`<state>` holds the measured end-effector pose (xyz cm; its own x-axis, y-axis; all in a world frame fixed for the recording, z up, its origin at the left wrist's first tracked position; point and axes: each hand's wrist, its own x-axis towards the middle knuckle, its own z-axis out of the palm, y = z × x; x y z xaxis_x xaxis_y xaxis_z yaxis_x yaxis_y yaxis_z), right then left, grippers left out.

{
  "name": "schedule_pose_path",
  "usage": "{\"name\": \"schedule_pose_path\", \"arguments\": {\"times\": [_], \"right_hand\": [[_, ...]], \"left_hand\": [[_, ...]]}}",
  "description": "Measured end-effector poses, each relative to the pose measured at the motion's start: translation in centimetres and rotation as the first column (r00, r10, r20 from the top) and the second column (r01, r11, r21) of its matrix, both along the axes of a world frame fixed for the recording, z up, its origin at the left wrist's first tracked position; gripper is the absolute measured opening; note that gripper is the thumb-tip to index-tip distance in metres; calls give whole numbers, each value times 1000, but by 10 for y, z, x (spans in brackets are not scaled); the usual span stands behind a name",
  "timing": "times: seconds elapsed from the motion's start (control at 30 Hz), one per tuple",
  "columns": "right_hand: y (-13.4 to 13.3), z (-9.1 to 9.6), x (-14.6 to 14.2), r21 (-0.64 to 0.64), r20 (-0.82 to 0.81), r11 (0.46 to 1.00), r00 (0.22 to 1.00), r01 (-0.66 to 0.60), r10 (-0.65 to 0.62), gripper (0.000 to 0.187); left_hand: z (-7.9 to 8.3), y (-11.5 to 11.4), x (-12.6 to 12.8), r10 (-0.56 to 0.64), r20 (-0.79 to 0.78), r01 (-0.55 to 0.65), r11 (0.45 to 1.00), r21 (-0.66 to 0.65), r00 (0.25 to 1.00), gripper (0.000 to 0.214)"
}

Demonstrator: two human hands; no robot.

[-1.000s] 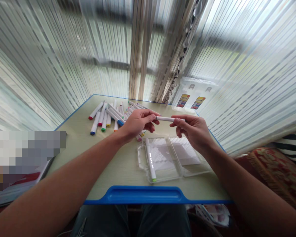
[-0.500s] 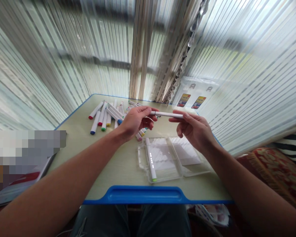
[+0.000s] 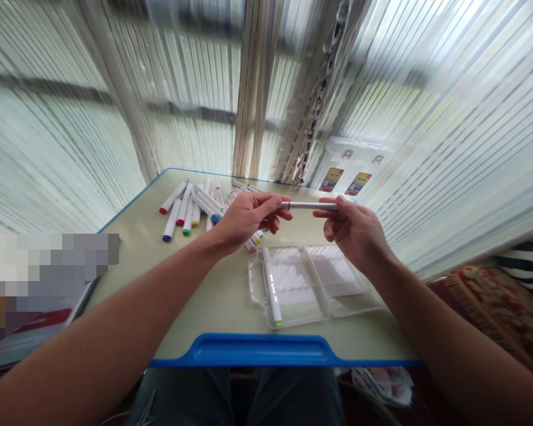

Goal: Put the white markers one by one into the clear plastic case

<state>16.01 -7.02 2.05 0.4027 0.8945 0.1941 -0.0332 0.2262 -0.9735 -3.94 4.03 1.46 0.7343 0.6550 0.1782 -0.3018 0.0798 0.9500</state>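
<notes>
A white marker (image 3: 311,206) is held level above the table between my two hands. My left hand (image 3: 255,218) pinches its left end, near a dark ring. The fingers and thumb of my right hand (image 3: 353,228) grip its right end. Below them lies an open clear plastic case (image 3: 293,284), with one white marker tipped in light green (image 3: 273,290) along its left side. Left of my left hand, several white markers (image 3: 189,204) with coloured ends lie in a loose pile, partly hidden behind that hand.
The pale table (image 3: 128,284) has a blue rim and a blue tray groove (image 3: 260,349) at its front. A clear package with two labels (image 3: 346,171) stands at the back right. String curtains (image 3: 195,89) hang behind. A patterned cushion (image 3: 493,302) is at right.
Both hands have shifted slightly right with the marker, which has turned from a slight slant to nearly level. The case and the pile stay as they were.
</notes>
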Motion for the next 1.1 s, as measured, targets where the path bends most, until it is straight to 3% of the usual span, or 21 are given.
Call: {"name": "schedule_pose_path", "arguments": {"times": [0.53, 0.9, 1.1], "right_hand": [[-2, -4, -7, -10, 62, 999, 998, -31, 32, 26], [-6, -1, -16, -51, 300, 998, 954, 33, -16, 51], [-7, -1, -15, -72, 371, 996, 928, 54, -24, 53]], "left_hand": [[0, -2, 1, 85, -103, -61, 975, 213, 991, 19], [-3, -12, 6, 104, -190, -33, 939, 342, 976, 35], [-6, -13, 6, 88, -195, -12, 933, 361, 977, 37]]}}
